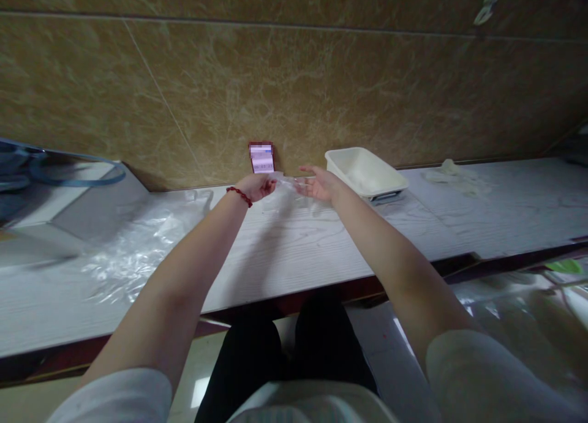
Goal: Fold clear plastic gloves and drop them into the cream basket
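My left hand (263,187), with a red bead bracelet at the wrist, has its fingers curled closed on the edge of a clear plastic bag (285,183). Across from it, my right hand (316,183) has its fingers stretched apart beside the bag's other side, where a touch cannot be made out clearly. Behind my left hand a phone (261,158) with a lit timer screen leans against the tiled wall. To the right of my right hand stands a cream plastic tub (362,169), tilted on a dark object.
Crumpled clear plastic (142,245) covers the table (285,258) at left, near a white box (82,196) and a blue hoop-like strip (78,181). Pale gloves or cloth (454,177) lie at right. The wall (275,92) closes off the back.
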Available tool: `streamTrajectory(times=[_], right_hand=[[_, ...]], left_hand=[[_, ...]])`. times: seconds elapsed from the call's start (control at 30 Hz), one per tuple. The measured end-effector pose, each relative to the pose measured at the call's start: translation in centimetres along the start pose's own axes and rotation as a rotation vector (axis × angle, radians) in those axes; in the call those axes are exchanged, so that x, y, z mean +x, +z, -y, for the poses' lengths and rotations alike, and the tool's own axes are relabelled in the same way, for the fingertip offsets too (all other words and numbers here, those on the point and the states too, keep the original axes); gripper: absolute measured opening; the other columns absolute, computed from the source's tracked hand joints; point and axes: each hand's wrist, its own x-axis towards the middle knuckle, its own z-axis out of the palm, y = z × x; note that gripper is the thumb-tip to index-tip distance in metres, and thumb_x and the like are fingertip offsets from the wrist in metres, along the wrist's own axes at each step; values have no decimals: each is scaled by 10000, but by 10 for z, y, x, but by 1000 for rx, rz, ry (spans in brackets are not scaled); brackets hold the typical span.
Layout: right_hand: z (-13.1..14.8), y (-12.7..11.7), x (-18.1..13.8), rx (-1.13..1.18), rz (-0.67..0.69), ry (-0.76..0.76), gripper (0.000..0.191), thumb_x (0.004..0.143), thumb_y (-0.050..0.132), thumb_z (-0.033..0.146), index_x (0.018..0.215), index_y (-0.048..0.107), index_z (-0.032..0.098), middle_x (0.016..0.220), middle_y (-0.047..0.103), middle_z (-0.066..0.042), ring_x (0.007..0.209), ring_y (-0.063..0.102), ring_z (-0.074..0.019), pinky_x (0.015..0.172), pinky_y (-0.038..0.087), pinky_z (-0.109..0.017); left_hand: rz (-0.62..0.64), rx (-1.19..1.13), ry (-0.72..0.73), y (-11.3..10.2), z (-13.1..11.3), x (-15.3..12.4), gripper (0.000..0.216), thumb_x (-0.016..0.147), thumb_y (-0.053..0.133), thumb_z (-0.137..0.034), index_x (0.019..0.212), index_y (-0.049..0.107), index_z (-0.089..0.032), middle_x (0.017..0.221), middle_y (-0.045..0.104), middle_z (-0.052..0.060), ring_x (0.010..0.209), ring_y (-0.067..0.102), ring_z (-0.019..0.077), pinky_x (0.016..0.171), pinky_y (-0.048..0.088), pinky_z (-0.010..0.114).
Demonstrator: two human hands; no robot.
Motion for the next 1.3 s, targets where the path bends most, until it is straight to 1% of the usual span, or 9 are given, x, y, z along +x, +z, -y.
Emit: streamTrajectory(times=[0.07,0.17,0.3,0.43,0.6,0.8,1.0,1.17,1.3], right_hand=[[11,9,7,-22,-86,-71,66,835,418,145,867,462,183,665,534,7,554,557,-78,490,471,-186],[20,18,14,-55,-172,-173,197,774,418,-15,815,466,172,598,498,42,489,493,-36,438,404,-113],[17,15,6,-110,-142,-237,226,741,435,-39,828,490,162,576,509,45,485,474,-34,438,373,-109],[-5,3,-12,-187,-77,-201,252,713,485,-7,905,533,150,615,560,26,533,501,-49,499,395,-143],[-46,-9,-31,-271,-140,-61,355,668,512,3,987,528,157,628,569,35,532,529,-63,534,418,-176],[-92,-24,-45,-479,-155,50,512,598,526,-29,1086,494,124,597,569,40,480,512,-68,463,400,-170],[-110,-36,-52,-765,-74,75,568,593,541,26,1151,480,114,442,497,75,367,410,-62,376,294,-170],[-97,-37,-56,-1167,-64,50,422,636,608,184,1056,568,168,460,518,44,394,447,-91,425,343,-204],[-64,-45,-41,-1562,-145,-67,293,701,568,276,971,621,176,710,642,-57,627,568,-162,609,408,-258]], left_hand=[[-13,-5,20,8,-18,6,217,726,388,57,672,492,-125,488,448,-27,405,425,32,407,374,109],[-13,-12,53,13,-37,8,213,743,388,44,668,491,-127,492,448,-26,426,437,33,436,386,113],[70,27,91,4,-37,-3,140,749,453,-15,673,503,-122,515,485,-14,448,455,42,488,418,155],[165,110,70,-12,-12,-23,63,732,519,-90,758,512,-147,582,538,-4,467,490,68,504,434,218],[237,122,-58,-27,34,-41,226,701,529,-54,874,479,-190,604,539,-25,478,521,79,529,455,236],[148,187,-166,-41,77,-61,273,680,510,-21,895,464,-183,584,555,-16,451,533,100,445,425,204],[48,262,-218,-69,90,-78,126,677,552,-89,758,474,-144,561,568,43,489,571,159,461,427,247],[-141,420,-19,-85,85,-78,336,623,633,-111,890,449,-196,563,539,-16,575,575,172,588,436,268],[-56,729,299,-56,88,-76,304,552,704,-164,796,529,-207,680,547,34,943,535,266,846,369,311]])
